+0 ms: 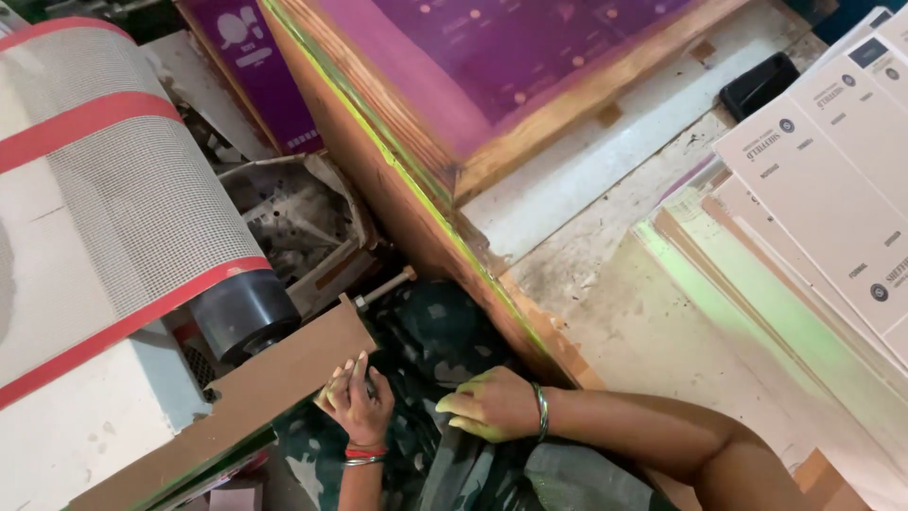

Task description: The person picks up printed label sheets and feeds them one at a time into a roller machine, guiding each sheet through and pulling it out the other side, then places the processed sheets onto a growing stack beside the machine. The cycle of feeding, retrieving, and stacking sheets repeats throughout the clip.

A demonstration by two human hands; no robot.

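A flat brown cardboard sheet [274,383] was seen lying aslant below the dark grey end roller [242,312] of a white mesh conveyor belt with red edge bands [142,189]. Its near corner was pinched by the left hand [355,399], whose fingers were curled closed about the edge. The right hand [490,405], stained yellow-green at the fingers, was loosely curled and laid on a dark green patterned cloth [435,341]; nothing was held in it. It lay just beside the edge of a wooden-framed printing screen with purple mesh [530,57]. A stack of pale printed cards [832,189] was spread well apart to the right. The step in hand was judged to be the handling of the cardboard sheet at the belt's end, with only one corner gripped. For any further move of the sheet, a firmer hold would seemingly be called for, perhaps with the free hand brought to a second edge, since a wide, thin board held at one corner could sag or catch on the roller.
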